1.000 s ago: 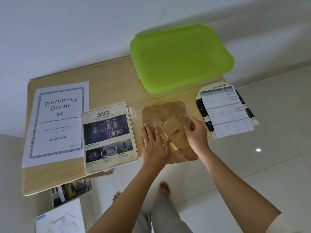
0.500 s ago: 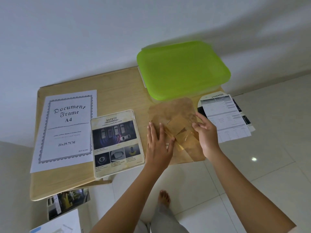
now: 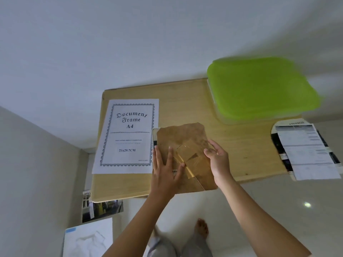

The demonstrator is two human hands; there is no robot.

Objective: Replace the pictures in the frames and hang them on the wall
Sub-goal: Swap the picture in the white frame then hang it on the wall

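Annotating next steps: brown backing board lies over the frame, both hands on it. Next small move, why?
Probably nudge the brown fibreboard backing board left to seat it: the pale frame edge peeks out at its left; left hand lies flat on it, right hand grips its right side.

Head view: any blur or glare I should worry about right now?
Head view: the green lid is smeared by motion blur; print on the white sheet and the brown board look sharp; one small glare spot on the floor.

Mottled brown backing board (image 3: 182, 135), lime-green lid (image 3: 259, 89), pale wood table (image 3: 185, 101)
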